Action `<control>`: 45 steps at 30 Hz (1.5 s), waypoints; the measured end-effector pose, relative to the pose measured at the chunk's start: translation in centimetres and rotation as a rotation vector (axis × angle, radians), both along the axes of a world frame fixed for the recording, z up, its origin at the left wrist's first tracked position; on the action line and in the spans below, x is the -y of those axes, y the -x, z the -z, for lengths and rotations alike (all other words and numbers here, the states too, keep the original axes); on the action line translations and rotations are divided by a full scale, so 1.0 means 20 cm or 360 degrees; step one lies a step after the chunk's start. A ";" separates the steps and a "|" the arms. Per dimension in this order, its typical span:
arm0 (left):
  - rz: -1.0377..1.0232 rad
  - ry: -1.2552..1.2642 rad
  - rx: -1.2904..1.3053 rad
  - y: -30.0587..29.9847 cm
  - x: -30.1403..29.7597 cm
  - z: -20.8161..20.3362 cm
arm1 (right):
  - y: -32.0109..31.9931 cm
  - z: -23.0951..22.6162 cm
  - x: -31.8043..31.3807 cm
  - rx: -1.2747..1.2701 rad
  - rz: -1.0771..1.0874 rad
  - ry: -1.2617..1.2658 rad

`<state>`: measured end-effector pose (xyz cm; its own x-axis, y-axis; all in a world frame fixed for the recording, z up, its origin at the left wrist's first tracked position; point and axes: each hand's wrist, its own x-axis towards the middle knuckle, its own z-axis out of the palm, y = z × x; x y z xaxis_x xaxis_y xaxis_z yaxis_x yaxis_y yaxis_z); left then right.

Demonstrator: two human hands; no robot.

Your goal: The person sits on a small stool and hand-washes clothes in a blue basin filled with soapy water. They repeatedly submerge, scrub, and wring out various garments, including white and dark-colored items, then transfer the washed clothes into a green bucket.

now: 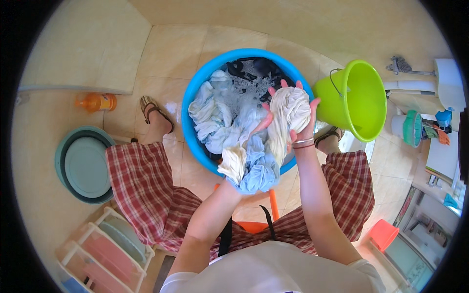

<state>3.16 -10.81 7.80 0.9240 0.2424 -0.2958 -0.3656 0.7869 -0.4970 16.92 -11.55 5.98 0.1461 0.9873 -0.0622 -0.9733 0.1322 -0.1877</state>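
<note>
A wet bundle of cream cloth [290,110] rests in my right hand [309,128], whose fingers spread behind and around it. My left hand [263,123] is against the left side of the same cloth, its fingers partly hidden by fabric. Light blue cloth [258,168] and a cream fold hang over my left wrist; whether they are one piece with the bundle I cannot tell. Below my hands stands a round blue basin [189,139] with sudsy water, pale clothes [212,110] on its left and dark clothes [266,67] at the far side.
A lime green bucket [328,93] stands right of the basin. On the left are an orange bottle [96,102], grey-green basins [59,163] and a white rack [107,215]. A coral-red container [384,234] is at the lower right. My feet flank the basin on the tiled floor [173,46].
</note>
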 end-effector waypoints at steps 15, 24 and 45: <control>0.0615 -0.2189 -0.1508 -0.03 -0.11 -0.05 | -0.01 -0.13 -0.18 0.1441 -0.0350 0.0602; 0.0918 -0.2653 -0.2083 -0.04 -0.08 0.00 | 0.05 -0.02 -0.21 0.2338 -0.0195 0.0786; 0.0191 -0.2039 -0.1536 0.01 -0.11 -0.01 | -0.02 -0.02 -0.15 0.1492 -0.0063 0.0855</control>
